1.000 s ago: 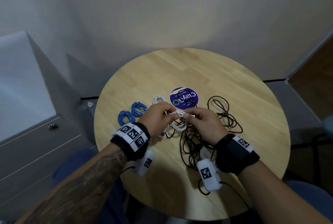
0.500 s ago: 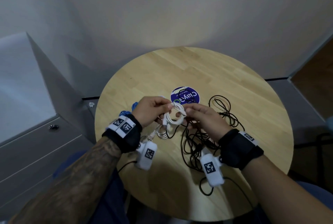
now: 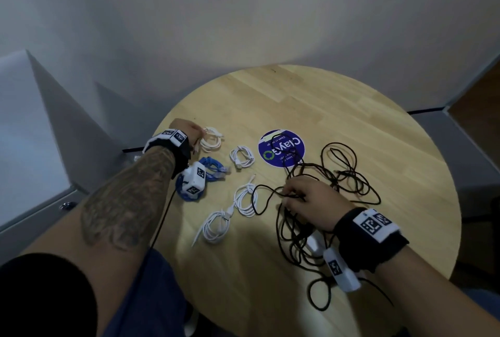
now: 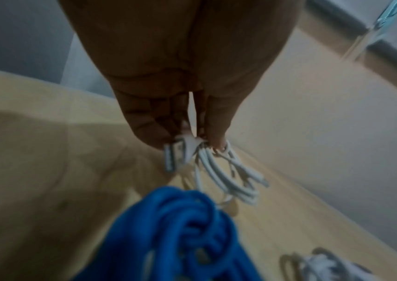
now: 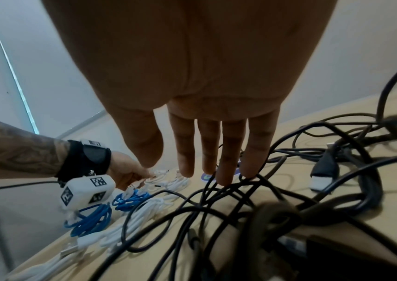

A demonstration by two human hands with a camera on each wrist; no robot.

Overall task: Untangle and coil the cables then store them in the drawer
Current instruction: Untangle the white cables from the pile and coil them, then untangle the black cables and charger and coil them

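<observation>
Black cable tangle (image 3: pixel 332 190) lies directly under the open right hand (image 3: pixel 311 201), while the left hand (image 3: pixel 189 133) pinches a far-left white coil (image 3: pixel 211 141).

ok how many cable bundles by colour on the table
white coils: 4
blue coils: 2
black tangle: 1 (cable count inside cannot be told)
total: 7 bundles
</observation>
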